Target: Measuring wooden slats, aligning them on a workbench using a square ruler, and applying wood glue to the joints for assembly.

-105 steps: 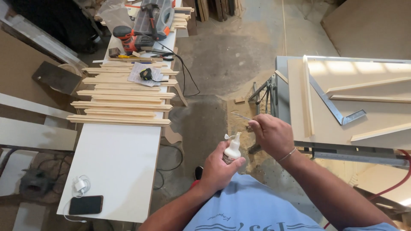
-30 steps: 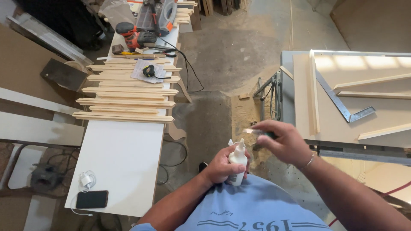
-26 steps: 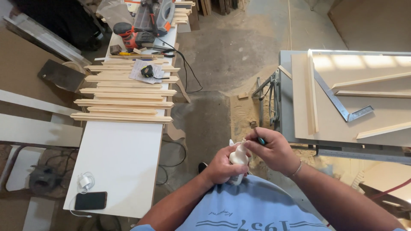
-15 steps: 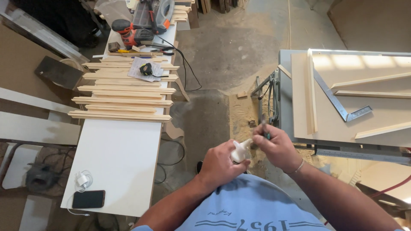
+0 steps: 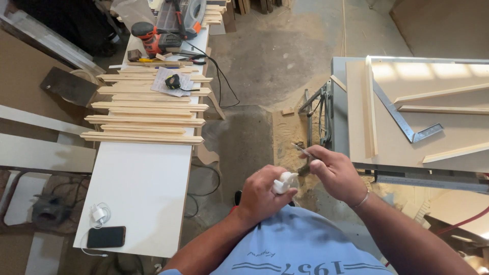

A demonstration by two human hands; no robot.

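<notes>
Since half a second ago, the right hand (image 5: 333, 172) has been drawn slightly away from the small white bottle (image 5: 283, 182), so that a narrow gap is now seen between the two where they were pressed together before. That bottle is gripped by the left hand (image 5: 264, 197), whose fingers are closed tightly around its body, with only the white top left showing. A thin metal pin-like tool (image 5: 303, 149) is pinched between thumb and fingertips of the right hand, just to the right of the bottle and above it in the frame. Well to the left of the bottle, a long white table (image 5: 142, 193) is seen, with a row of wooden strips (image 5: 145, 119) laid across it, a dark phone (image 5: 105, 237) with a white charger (image 5: 100, 213) at its near end, and an orange power tool (image 5: 153, 38) at its far end. To the right of the bottle, a workbench board (image 5: 458, 127) carries a metal square (image 5: 405, 127) and further strips. Sawdust (image 5: 290, 132) is spread on the floor beyond the bottle.
</notes>
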